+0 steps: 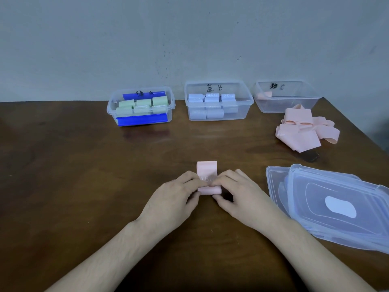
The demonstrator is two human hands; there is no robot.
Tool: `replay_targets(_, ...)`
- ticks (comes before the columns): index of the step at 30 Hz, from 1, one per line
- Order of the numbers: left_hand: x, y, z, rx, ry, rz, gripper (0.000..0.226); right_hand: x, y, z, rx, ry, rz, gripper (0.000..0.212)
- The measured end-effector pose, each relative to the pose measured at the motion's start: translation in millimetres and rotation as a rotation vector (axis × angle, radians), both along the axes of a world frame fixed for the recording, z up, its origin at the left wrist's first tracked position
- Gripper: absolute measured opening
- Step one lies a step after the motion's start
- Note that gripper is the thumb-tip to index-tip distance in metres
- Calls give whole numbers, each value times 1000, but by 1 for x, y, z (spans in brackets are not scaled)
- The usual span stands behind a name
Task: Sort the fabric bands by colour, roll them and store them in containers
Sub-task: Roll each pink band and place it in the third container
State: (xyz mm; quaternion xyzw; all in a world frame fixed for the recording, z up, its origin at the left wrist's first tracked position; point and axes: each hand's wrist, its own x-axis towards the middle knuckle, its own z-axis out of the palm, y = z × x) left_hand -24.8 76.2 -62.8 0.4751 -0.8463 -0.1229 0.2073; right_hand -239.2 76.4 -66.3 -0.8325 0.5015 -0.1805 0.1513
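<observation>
Your left hand (174, 197) and right hand (242, 197) both pinch the pink band (207, 171) lying on the wooden table (84, 165) right in front of you, its near end curled into a roll between your fingertips. Loose pink bands (305, 131) are heaped just before container C (294, 106), with clear lids (336, 207) stacked at your right

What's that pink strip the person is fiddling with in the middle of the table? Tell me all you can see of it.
The pink band is a flat, pale pink strip of smooth, stretchy-looking material with "15" printed in white. Its near end is partly rolled into a small roll; the rest lies flat, pointing away toward the wall. It rests on the brown table. The left hand and right hand pinch the roll from either side.
</observation>
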Motion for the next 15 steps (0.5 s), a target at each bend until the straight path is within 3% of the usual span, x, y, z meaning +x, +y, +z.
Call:
replay_targets(7, -3, -6, 0, 7, -27, 3, 24, -1, -7, 1, 34, 66, -2, 38)
replay_targets(15, -6, -10, 0, -2, -43, 17, 25, 3, -3, -2, 13, 51, -9, 33)
